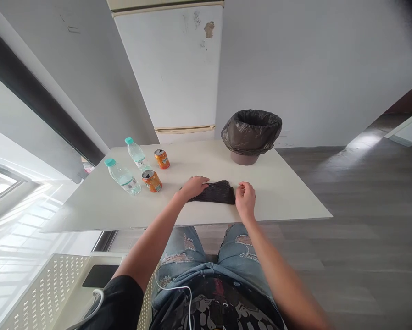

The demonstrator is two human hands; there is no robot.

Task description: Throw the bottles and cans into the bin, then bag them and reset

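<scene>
Both hands were on the desk (288,192), one at each end of a folded dark plastic bag (215,193).

- Bag: lay flat near the front edge of the desk, roughly centred in front of the person. Long axis ran left-right, about parallel to that front edge. The right end looked broader and squarer; the left end tapered under the hand.
- Left hand (194,186): palm down, fingers extended and laid flat over the bag's left end. Open and pressing, not gripping.
- Right hand (245,198): touching the bag's right end, fingers curled in, thumb and forefinger close together by the top right corner. Couldn't tell whether they pinched the plastic or only rested against it.
- Key relation: the bag sat between the hands, so each was at its own end and neither was nearer overall. The bag's middle was uncovered.
- Bin (243,158): stood at the far edge of the desk, beyond the bag and slightly right, well apart from it. A dark liner (251,130) was already folded over its rim.
- Left of the hands: two water bottles (123,176) (136,153) and two orange cans (152,180) (162,158). The nearer can was close to the left hand but not touching it.
- Fridge (175,68) stood behind the desk.
</scene>
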